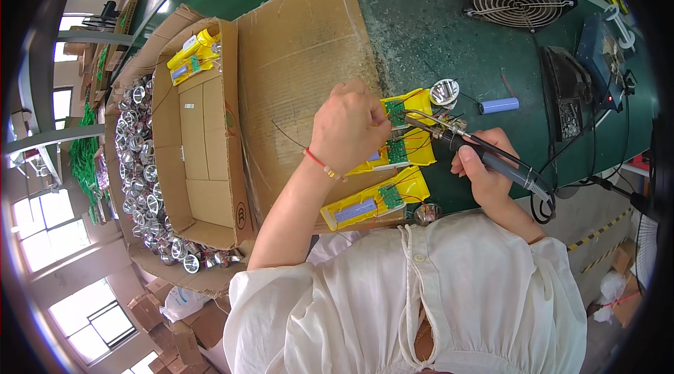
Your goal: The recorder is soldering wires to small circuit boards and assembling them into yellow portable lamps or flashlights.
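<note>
My right hand (488,163) grips a soldering iron (484,153) with a dark handle and cable. Its metal tip reaches left over a green circuit board (395,113) in an open yellow plastic housing (419,103). My left hand (351,125) is closed in a pinch at the board's left edge; what its fingertips hold is hidden. Just below lies a second yellow housing (423,151) with a board and thin wires. Closer to me, a third yellow housing (414,183) carries a purple battery cell (356,210). A round silver reflector (444,92) sits above the boards.
On the left stands an open cardboard box (232,128) with yellow housings inside, beside a larger carton of silver reflectors (151,202). Cardboard (302,58) covers part of the green bench. A fan (518,2), loose battery cell (499,106) and blue soldering station (600,58) occupy the right.
</note>
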### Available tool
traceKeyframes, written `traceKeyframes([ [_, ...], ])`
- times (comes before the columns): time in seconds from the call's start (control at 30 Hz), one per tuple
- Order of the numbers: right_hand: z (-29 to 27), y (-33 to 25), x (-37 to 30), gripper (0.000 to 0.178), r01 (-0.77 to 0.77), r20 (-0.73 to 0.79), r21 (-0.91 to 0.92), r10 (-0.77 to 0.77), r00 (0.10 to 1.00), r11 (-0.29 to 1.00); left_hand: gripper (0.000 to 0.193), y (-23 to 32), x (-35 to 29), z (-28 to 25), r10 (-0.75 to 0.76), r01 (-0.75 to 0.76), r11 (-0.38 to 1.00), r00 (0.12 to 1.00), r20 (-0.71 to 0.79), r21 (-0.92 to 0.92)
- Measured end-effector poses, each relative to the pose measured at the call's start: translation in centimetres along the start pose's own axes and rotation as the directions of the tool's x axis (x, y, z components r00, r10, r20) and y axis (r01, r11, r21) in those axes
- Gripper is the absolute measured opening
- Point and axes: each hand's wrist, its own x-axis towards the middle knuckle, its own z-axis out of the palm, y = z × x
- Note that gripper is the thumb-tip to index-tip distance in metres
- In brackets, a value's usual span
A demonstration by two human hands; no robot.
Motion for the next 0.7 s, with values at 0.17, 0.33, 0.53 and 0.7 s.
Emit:
traceKeyframes([
  [0.17,0.0,0.3,-0.1,0.016,0.004,-0.005,0.000,-0.004,1.000,1.000,0.012,0.0,0.4,-0.1,0.007,-0.007,1.000,1.000,0.019,0.008],
  [0.33,0.1,0.7,0.0,0.015,0.006,0.001,-0.028,-0.006,1.000,1.000,0.012,0.4,0.7,-0.5,-0.051,0.049,0.998,0.996,0.075,0.034],
  [0.53,-0.1,0.7,-0.2,0.016,0.024,-0.023,0.011,-0.024,0.999,1.000,0.011,0.3,0.9,-0.5,-0.105,0.103,0.994,0.988,0.113,0.029],
  [0.7,-0.9,0.5,-0.5,0.017,0.078,-0.053,0.047,-0.076,0.996,0.996,0.016,0.0,0.8,-0.4,-0.050,0.051,0.999,0.998,0.038,-0.017],
])
